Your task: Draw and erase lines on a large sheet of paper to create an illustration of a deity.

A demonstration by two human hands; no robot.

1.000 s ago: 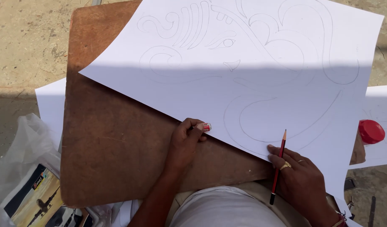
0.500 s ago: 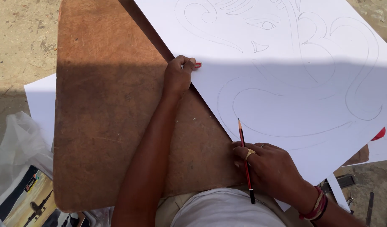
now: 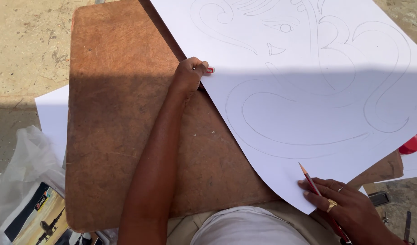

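Ground: sandy, sunlit concrete; brown wooden board (image 3: 122,136) lay across the person's lap.
Sheet: large white paper (image 3: 317,90) with curved pencil outlines sat angled over the board's right part.
Left hand (image 3: 189,76): grip pinched on the paper's left edge, with a small red-and-white eraser (image 3: 210,70) at the fingertips.
Right hand (image 3: 344,208): grip closed around a red pencil (image 3: 313,186), point up, resting on the paper's lower corner.
Periphery: plastic bag (image 3: 18,163) at lower left; red cap (image 3: 411,145) at right.

Bare brown wooden drawing board (image 3: 122,136) is lying open left of the outstretched left forearm; a hand could pass there. The large white pencil-sketched paper sheet (image 3: 308,104) is covering the board's right side. The left hand (image 3: 189,75) is blocking the sheet's left edge. A crumpled clear plastic bag (image 3: 22,159) is crowding the lower-left corner; a round red cap (image 3: 410,145) is sitting at the far right.
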